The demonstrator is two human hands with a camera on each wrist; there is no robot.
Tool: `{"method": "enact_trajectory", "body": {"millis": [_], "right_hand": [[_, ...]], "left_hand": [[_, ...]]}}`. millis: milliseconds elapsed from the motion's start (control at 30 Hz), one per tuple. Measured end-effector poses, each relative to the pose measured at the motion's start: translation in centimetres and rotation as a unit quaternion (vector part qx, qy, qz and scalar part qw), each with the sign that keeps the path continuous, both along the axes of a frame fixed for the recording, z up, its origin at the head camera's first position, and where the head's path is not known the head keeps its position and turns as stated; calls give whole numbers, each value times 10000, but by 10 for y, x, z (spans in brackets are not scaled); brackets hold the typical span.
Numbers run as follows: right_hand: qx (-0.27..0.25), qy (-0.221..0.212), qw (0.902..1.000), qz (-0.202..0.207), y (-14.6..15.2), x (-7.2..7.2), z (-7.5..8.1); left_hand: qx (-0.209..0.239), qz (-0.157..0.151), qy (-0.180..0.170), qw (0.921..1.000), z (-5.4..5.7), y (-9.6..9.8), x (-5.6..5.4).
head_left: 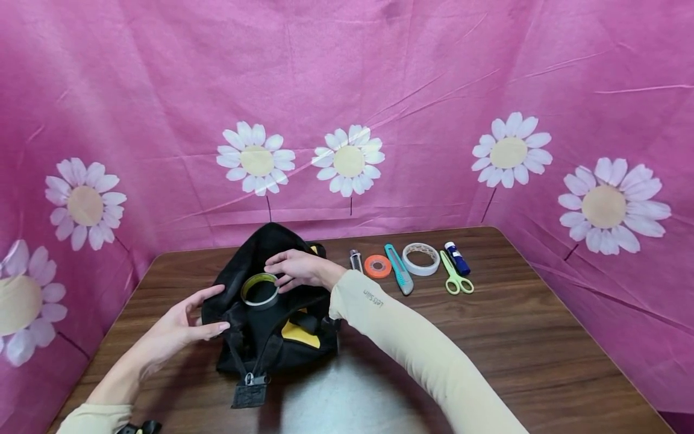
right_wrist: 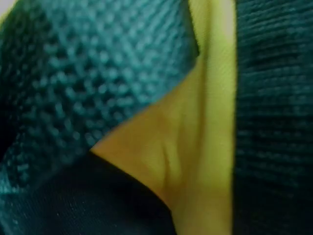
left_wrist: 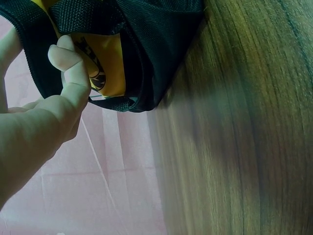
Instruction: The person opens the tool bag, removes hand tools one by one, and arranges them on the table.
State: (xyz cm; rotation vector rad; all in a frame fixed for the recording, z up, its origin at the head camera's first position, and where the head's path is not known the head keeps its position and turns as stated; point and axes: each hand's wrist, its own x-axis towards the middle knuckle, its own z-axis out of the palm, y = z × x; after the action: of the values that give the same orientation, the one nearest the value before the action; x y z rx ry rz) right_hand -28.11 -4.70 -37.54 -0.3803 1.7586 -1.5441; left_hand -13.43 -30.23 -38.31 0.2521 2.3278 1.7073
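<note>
A black fabric bag (head_left: pixel 303 355) with yellow panels stands on the table, its zippered mouth spread open. My left hand (head_left: pixel 179 325) grips the bag's left rim. In the left wrist view, the left hand (left_wrist: pixel 54 103) holds the bag's edge beside a strap and a yellow panel (left_wrist: pixel 110 63) with dark print. At the mouth of the bag, my right hand (head_left: pixel 303 270) pinches a roll of tape (head_left: pixel 261 305) by its right side. Black weave and yellow cloth (right_wrist: pixel 210 147) fill the right wrist view, where the right hand is out of sight.
Right of the bag lie a small silver-and-black item (head_left: pixel 355 260), orange tape (head_left: pixel 373 270), a teal box cutter (head_left: pixel 399 271), a white tape roll (head_left: pixel 421 270), green scissors (head_left: pixel 454 279) and a blue tube (head_left: pixel 458 259). A flowered pink cloth (head_left: pixel 423 72) surrounds the wooden table (head_left: pixel 520 343).
</note>
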Motion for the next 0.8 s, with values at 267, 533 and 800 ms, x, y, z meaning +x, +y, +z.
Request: {"method": "enact_trajectory", "body": {"millis": [267,533,800], "right_hand": [[343,186,9992,-91,-6,-3,-15],[401,179,9984,-359,-12,-2,-29],[493,270,9974,-460,-16,-5,-39]], "left_hand": [[4,10,-32,10000,0,1,1],[144,-33,19,9999,-3,1,0],[71,65,22,10000,-5,0,1]]}}
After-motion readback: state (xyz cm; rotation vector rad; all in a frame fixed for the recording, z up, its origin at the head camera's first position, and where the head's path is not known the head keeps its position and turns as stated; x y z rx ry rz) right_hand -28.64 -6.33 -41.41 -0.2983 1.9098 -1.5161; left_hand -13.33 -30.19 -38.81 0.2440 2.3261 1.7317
